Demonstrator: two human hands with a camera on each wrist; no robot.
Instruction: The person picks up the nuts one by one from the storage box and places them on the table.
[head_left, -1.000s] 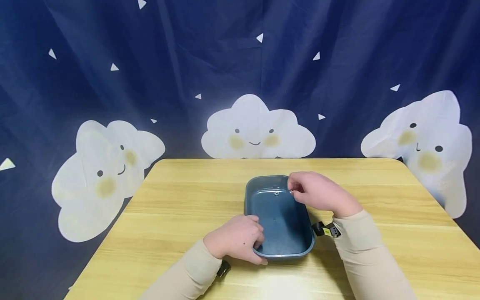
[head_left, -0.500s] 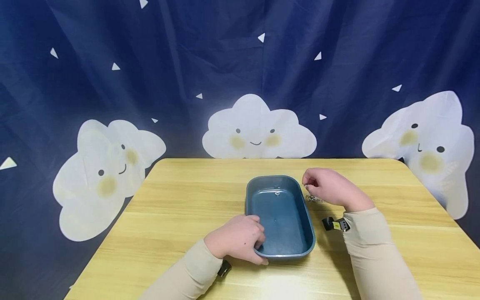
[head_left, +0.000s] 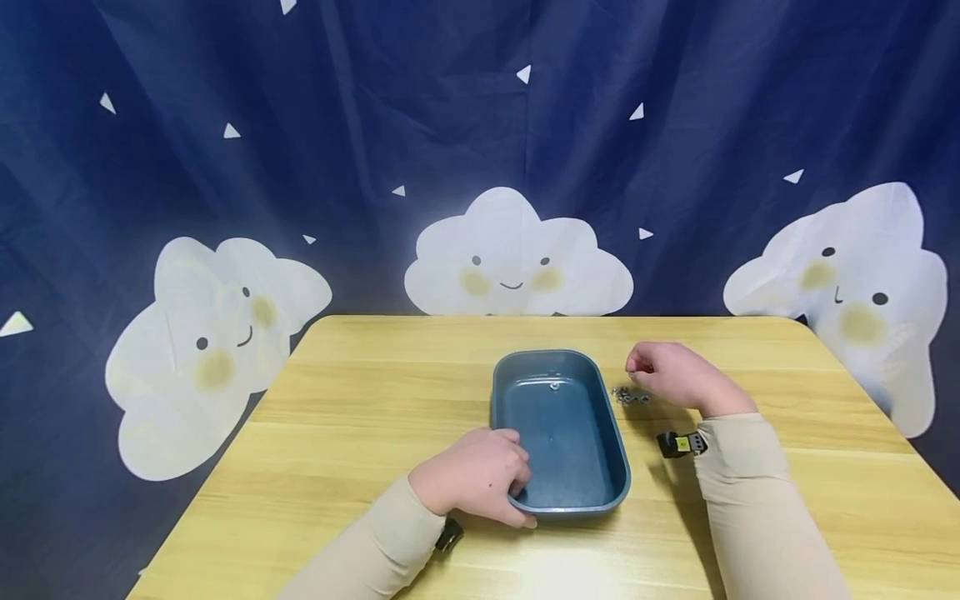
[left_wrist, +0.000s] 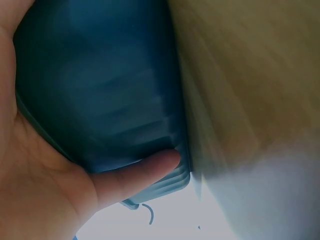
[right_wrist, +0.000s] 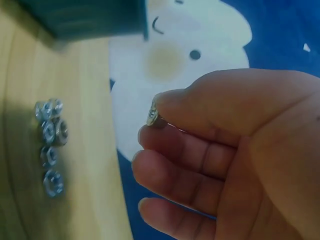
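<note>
A dark blue-green plastic box (head_left: pixel 556 450) stands on the table, with one small metal nut (head_left: pixel 554 385) in its far end. My left hand (head_left: pixel 480 475) grips the box's near left corner, fingers over the rim and thumb along the outer wall; in the left wrist view that thumb (left_wrist: pixel 137 177) lies against the ribbed side. Off to the right of the box, my right hand (head_left: pixel 675 375) pinches a small metal flange nut (right_wrist: pixel 153 114) between thumb and index finger, held above the table. Between box and right hand lies a small cluster of metal nuts (right_wrist: pixel 48 131).
The light wooden table (head_left: pixel 375 400) has rounded far corners. Behind it hangs a navy curtain (head_left: pixel 450 108) printed with white clouds and triangles. Black wrist cameras are strapped below both hands, the right camera (head_left: pixel 675 444) close to the box's right side.
My right hand has moved right, from over the box's far right rim to beyond the nuts, bringing the cluster into view. My left hand and the box have stayed in place.
</note>
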